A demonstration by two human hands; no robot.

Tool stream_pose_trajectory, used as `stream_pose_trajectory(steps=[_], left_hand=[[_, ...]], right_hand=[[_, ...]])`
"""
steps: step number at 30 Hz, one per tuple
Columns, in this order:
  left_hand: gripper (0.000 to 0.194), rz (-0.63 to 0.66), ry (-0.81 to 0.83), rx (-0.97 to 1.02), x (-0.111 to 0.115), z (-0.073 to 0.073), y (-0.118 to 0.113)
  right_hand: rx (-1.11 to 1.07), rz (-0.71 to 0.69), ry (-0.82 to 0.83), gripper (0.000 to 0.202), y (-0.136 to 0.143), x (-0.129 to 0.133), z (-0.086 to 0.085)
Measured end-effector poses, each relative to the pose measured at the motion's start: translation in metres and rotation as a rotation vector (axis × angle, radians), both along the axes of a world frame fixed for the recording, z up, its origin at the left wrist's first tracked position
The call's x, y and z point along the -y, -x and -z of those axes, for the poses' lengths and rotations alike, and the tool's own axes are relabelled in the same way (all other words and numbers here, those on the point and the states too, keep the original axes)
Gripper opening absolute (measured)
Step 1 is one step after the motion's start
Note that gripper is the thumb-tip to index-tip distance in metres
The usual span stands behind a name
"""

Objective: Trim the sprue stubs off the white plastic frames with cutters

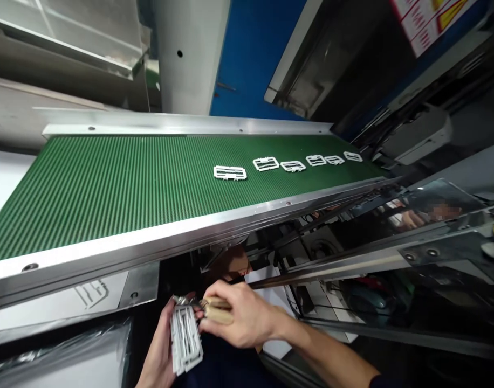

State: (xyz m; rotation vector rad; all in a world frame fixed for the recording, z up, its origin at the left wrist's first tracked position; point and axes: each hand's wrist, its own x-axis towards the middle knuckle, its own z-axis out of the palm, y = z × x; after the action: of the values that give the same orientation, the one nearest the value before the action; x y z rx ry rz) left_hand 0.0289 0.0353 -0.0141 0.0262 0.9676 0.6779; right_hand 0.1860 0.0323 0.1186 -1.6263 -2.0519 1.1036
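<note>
My left hand (158, 347) is closed around a small stack of white slotted plastic frames (186, 340), held tilted below the conveyor. In my right hand (249, 315) is a pair of cutting pliers with tan handles (218, 311), its fingers wrapped round the grips. The metal jaws point left and meet the top end of the stack; whether they are closed on the plastic cannot be made out. Several similar white frames (230, 173) lie spaced out on the green ribbed conveyor belt (109, 186), beyond both hands.
A metal rail (214, 222) edges the belt's near side. Under its left end, another white frame (92, 292) lies on a pale surface, near clear plastic film (61, 345). Blue machinery (255, 54) stands behind the belt, and metal bars (352, 269) run along the right.
</note>
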Motion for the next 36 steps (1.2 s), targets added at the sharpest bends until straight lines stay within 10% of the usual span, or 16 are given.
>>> stream_pose_trajectory(steps=[6,13,22,28,32,36], left_hand=[[0.032,0.068,-0.069,0.003,0.019,0.021,-0.010],[0.038,0.015,-0.183,-0.012,0.020,0.029,-0.003],[0.021,0.103,-0.333,0.177,-0.011,-0.042,0.039],[0.030,0.456,-0.652,0.072,-0.030,-0.078,0.057],[0.016,0.514,-0.700,-0.115,-0.024,-0.076,0.055],[0.020,0.413,-0.571,-0.152,-0.010,-0.066,0.050]], right_hand=[[0.182,0.165,-0.453,0.017,-0.055,-0.112,-0.091],[0.604,0.095,-0.346,0.029,-0.097,-0.219,-0.080],[0.222,-0.176,-0.389,0.041,-0.047,-0.125,-0.114],[-0.002,-0.578,0.006,0.043,-0.010,-0.052,-0.070],[-0.098,-0.428,0.029,0.047,-0.013,-0.038,-0.026],[-0.318,0.058,0.093,0.041,-0.016,-0.018,0.010]])
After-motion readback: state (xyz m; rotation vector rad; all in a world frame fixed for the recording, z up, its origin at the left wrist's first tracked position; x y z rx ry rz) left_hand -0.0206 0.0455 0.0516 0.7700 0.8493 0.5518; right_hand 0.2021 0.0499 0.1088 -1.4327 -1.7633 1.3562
